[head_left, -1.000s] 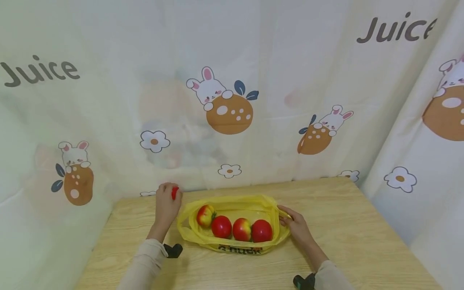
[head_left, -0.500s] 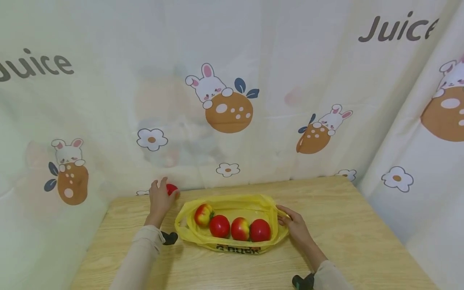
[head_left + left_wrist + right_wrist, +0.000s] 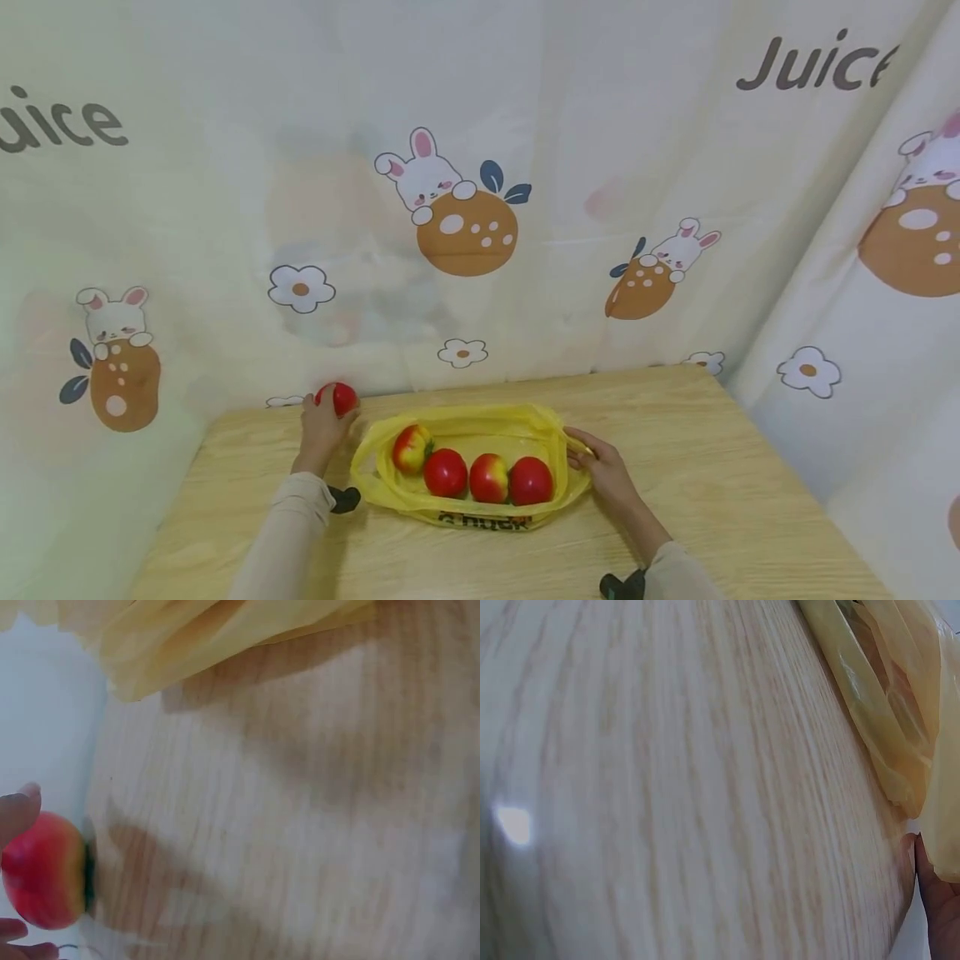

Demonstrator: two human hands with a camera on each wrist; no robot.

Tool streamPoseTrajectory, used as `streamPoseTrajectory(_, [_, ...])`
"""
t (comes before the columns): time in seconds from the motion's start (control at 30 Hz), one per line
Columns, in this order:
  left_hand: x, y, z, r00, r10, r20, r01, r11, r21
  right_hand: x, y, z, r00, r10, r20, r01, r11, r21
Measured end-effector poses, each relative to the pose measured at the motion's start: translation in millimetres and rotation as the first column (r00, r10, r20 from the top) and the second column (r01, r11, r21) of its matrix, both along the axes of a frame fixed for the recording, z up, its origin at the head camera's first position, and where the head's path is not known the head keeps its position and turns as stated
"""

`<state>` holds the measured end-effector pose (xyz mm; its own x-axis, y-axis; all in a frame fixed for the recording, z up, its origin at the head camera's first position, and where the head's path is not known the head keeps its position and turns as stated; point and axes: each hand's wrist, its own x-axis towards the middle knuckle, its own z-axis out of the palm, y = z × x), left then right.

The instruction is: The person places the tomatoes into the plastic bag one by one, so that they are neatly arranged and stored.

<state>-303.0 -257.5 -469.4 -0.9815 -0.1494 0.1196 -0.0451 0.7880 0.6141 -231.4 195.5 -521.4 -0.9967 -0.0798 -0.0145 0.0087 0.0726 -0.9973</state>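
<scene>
At the table's back left, my left hand (image 3: 321,429) holds a red apple (image 3: 340,399), its fingers and thumb around the fruit. The left wrist view shows this apple (image 3: 46,871) between thumb and fingers, with yellow skin and a dark green part facing the table. A yellow plastic bag (image 3: 465,506) lies with its mouth spread wide at the middle. Inside sit several red and yellow apples (image 3: 446,473) in a row. My right hand (image 3: 606,471) grips the bag's right end by its handle loop; the right wrist view shows the bag's folds (image 3: 885,750) beside the thumb.
The light wood table (image 3: 720,500) runs back to a pale curtain (image 3: 525,317) printed with rabbits and flowers. The curtain's right side (image 3: 862,333) closes off that side. Dark wrist camera mounts (image 3: 345,499) sit at both cuffs.
My left hand has opened from over the apple, then come round it, and the apple now shows more and lies further left. The right hand stays on the bag. The head view shifts slightly.
</scene>
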Motion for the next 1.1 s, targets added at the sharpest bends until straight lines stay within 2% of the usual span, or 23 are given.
streamPoseTrajectory(0.17, [-11.6,-3.6,-1.7,1.0,0.003,0.02,-0.003,0.999,0.032,0.4,-1.7,2.8,1.0,-0.007,-0.002,0.007,1.0,-0.021])
streamPoseTrajectory(0.3, [-17.5,-5.9,-3.9,1.0,-0.022,0.004,0.021,1.0,0.015,0.1,-2.4,4.7,1.0,-0.014,0.004,0.014,1.0,-0.025])
streamPoseTrajectory(0.4, [-15.0,-6.0,-7.6,0.999,-0.047,0.007,0.046,0.999,0.023,1.0,-1.9,3.8,0.999,-0.033,0.026,0.034,0.999,-0.023])
streamPoseTrajectory(0.53, [-8.7,-2.4,-13.0,0.999,-0.041,-0.01,0.041,0.998,0.048,2.3,0.0,1.5,0.998,-0.033,0.047,0.034,0.999,-0.021])
streamPoseTrajectory(0.7, [-2.4,0.4,-18.1,0.997,-0.029,-0.065,0.033,0.997,0.064,2.8,-0.8,1.8,0.999,-0.035,0.032,0.035,0.999,0.008])
streamPoseTrajectory(0.87, [1.5,-6.0,-19.7,0.992,0.005,-0.125,0.005,0.997,0.076,-0.1,-1.3,1.1,0.999,-0.02,0.042,0.02,1.0,0.002])
streamPoseTrajectory(0.97, [6.7,-8.4,-13.8,0.984,0.021,-0.179,-0.006,0.996,0.087,-0.5,-1.5,-1.1,0.998,-0.016,0.053,0.016,1.0,0.006])
streamPoseTrajectory(1.1, [8.8,-6.2,3.7,0.975,0.03,-0.222,-0.005,0.994,0.111,0.6,0.7,-0.4,0.999,-0.027,0.035,0.025,0.999,0.046])
